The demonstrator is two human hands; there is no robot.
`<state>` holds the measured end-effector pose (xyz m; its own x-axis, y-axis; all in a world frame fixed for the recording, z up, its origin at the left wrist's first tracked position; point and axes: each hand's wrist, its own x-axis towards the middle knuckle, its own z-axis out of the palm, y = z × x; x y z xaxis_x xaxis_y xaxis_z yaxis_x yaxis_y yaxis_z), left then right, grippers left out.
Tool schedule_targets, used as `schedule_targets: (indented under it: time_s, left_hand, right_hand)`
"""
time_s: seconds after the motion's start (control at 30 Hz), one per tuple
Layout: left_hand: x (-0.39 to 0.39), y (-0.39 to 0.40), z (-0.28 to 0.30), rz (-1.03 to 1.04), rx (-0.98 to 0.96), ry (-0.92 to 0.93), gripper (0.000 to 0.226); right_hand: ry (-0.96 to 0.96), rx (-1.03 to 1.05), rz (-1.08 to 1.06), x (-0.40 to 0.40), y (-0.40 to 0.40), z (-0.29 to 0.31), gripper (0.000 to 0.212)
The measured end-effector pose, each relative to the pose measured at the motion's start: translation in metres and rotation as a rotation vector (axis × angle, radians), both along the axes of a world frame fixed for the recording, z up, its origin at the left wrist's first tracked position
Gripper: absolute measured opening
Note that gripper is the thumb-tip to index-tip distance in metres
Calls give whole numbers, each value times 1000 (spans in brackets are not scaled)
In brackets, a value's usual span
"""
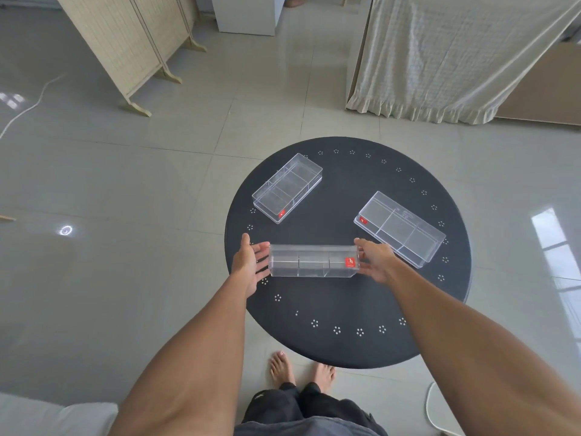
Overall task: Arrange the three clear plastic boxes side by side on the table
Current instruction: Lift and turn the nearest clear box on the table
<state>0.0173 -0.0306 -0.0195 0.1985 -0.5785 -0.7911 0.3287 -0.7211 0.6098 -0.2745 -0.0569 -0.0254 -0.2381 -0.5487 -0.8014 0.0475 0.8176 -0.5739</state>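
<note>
Three clear plastic boxes with small red labels are on a round black table [345,309]. The near box [314,261] lies crosswise near the table's left front. My left hand [250,262] presses its left end and my right hand [374,259] presses its right end, so both hands hold it between them. A second box [287,187] lies at an angle at the back left. The third box [400,228] lies at an angle on the right, just beyond my right hand.
The table stands on a glossy tiled floor. A folding screen [132,48] is at the back left, a curtain [456,58] at the back right. My bare feet [301,369] are under the table's near edge. A white cord [429,407] lies at the lower right.
</note>
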Motion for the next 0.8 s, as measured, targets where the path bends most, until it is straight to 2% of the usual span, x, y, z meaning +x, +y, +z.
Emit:
schedule_targets:
  time_s: [0.03, 0.17, 0.27, 0.5, 0.67, 0.8]
  left_hand:
    - [0, 1, -1, 2, 2, 1, 63]
    - [2, 0, 0, -45, 29, -31, 54]
    - [3, -1, 4, -140, 106, -80, 41]
    - [6, -6, 2, -198, 182, -113, 37]
    - [13, -9, 7, -179, 121, -68, 20]
    - [17, -11, 6, -133, 113, -123, 29]
  right_hand:
    - [1, 6, 4, 0, 0, -1, 15]
    - [0, 57, 14, -3, 2, -2, 37]
    - [25, 145, 92, -8, 5, 0, 43]
    - [-42, 123, 128, -6, 7, 6, 24]
    - [-69, 51, 108, -5, 4, 7, 16]
    - [-72, -14, 92, 0, 4, 6, 12]
